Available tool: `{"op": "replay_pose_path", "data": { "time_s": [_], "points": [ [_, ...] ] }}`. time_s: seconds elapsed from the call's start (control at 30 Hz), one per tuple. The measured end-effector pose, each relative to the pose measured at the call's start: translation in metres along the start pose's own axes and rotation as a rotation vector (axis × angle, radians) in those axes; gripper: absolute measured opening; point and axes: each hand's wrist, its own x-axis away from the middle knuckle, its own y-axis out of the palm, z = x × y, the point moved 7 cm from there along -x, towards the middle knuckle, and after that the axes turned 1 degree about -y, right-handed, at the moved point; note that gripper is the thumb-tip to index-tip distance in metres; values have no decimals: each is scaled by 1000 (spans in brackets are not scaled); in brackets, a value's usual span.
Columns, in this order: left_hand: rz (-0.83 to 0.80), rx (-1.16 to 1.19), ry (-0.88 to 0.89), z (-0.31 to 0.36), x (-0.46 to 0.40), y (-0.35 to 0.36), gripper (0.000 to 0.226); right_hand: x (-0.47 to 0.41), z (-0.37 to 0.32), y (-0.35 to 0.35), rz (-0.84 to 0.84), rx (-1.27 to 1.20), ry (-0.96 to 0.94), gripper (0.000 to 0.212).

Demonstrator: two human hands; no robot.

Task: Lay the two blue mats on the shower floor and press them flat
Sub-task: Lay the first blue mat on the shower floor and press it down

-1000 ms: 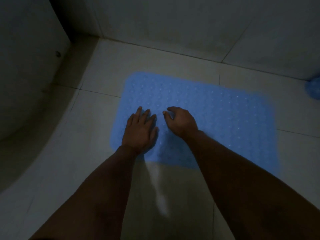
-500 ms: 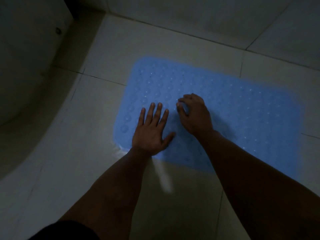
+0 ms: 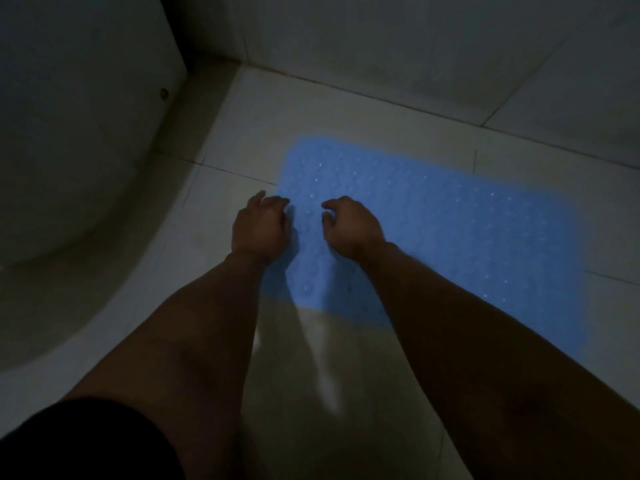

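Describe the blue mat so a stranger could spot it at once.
Start at the pale tiled floor below the wall. The blue mat lies flat there, under the left hand and right hand. It is the only bright blue thing, dotted with small round bumps.

We see one blue mat [image 3: 450, 237] lying on the tiled floor [image 3: 242, 133]. Our left hand [image 3: 260, 227] sits curled at its left edge, our right hand [image 3: 353, 227] curled on the mat just beside it.

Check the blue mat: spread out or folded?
Spread out: the blue mat lies as one layer on the tiled floor, no fold visible; its right end is out of frame.
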Motion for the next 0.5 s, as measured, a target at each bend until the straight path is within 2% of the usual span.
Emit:
{"op": "replay_pose_path", "data": {
  "time_s": [0.1, 0.2, 0.23, 0.37, 0.5],
  "points": [
    [83, -13, -91, -34, 3, -8, 45, 10, -39, 54, 44, 85, -152, 52],
    [140, 12, -218, -62, 10, -9, 47, 24, -55, 113, -87, 221, -157, 76],
    [160, 9, -227, -66, 12, -9, 47, 30, -57, 124, -82, 289, -160, 83],
    [189, -9, -213, -75, 10, -4, 45, 33, -55, 134, -20, 396, -184, 99],
    [170, -14, -211, -81, 2, -1, 48, 32, -58, 135, -9, 382, -189, 101]
  ]
}}
